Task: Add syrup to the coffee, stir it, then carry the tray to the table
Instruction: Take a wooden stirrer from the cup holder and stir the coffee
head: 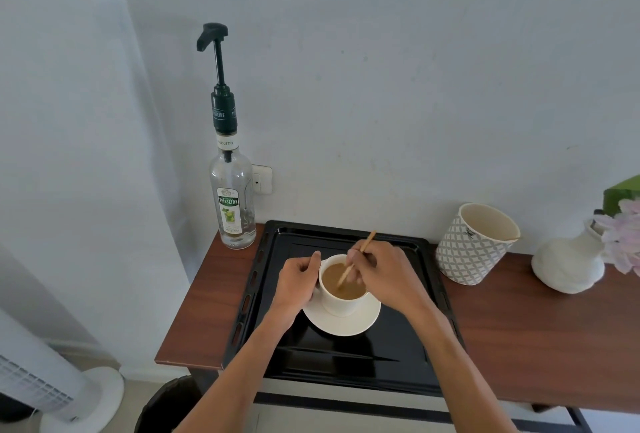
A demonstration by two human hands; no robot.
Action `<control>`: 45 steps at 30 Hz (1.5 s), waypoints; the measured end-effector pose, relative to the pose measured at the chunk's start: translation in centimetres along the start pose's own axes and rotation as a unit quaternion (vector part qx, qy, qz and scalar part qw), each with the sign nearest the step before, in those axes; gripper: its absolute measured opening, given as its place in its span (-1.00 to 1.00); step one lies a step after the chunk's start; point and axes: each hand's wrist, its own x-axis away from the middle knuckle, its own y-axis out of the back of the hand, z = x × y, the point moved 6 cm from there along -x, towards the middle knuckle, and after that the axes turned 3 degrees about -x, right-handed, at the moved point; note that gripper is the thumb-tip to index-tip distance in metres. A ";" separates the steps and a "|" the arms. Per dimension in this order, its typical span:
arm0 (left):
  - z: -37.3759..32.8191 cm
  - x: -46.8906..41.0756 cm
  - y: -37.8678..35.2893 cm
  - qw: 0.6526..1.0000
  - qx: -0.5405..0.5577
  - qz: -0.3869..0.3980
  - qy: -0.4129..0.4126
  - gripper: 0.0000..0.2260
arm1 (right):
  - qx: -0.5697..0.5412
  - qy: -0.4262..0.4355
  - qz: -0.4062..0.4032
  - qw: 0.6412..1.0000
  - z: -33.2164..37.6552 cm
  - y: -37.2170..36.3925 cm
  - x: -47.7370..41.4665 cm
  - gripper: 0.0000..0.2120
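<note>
A white cup (337, 301) of light brown coffee stands on a white saucer (360, 323) in the middle of a black tray (408, 356). My left hand (298, 282) grips the cup's left side. My right hand (386, 271) pinches a thin wooden stir stick (349, 270) whose lower end dips into the coffee. The clear syrup bottle (232, 190) with a dark pump top stands upright at the far left corner of the wooden shelf, just left of the tray.
The tray lies on a brown wooden shelf (540, 335) against a white wall. A patterned paper cup (474, 245) holding a stick and a white vase (571, 259) with pink flowers stand to the right. A white fan (52, 387) and a dark bin (166, 405) are on the floor, left.
</note>
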 end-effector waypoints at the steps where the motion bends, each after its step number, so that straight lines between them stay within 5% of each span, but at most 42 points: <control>1: 0.0 0.0 0.0 1.000 0.001 0.001 -0.001 -0.50 | -0.010 0.010 -0.008 1.000 0.3 -0.3 -0.3 -0.74; 7: 0.2 -0.2 0.1 1.000 -0.017 -0.008 0.008 -0.50 | 0.080 -0.014 -0.091 0.993 -0.1 1.9 -0.8 -0.77; 13: 0.2 -0.2 0.1 1.000 -0.006 -0.001 0.006 -0.51 | 0.014 -0.006 0.002 1.000 0.0 -0.1 -0.1 -0.73; 20: 0.2 -0.1 0.3 1.000 -0.007 0.001 0.014 -0.50 | 0.052 -0.010 -0.085 0.995 -0.4 1.9 -0.8 -0.77; 27: 0.1 -0.1 0.1 1.000 -0.010 0.006 0.017 -0.50 | 0.010 -0.015 -0.009 1.000 -0.4 0.1 -0.2 -0.72; 36: 0.0 0.2 0.3 0.999 -0.003 -0.035 0.008 -0.56 | 0.058 0.041 -0.123 0.990 1.7 3.1 1.3 -0.78; 45: 0.0 0.0 1.1 0.997 -0.014 -0.058 0.045 -0.66 | -0.042 0.045 -0.185 0.981 0.6 4.7 2.7 -0.76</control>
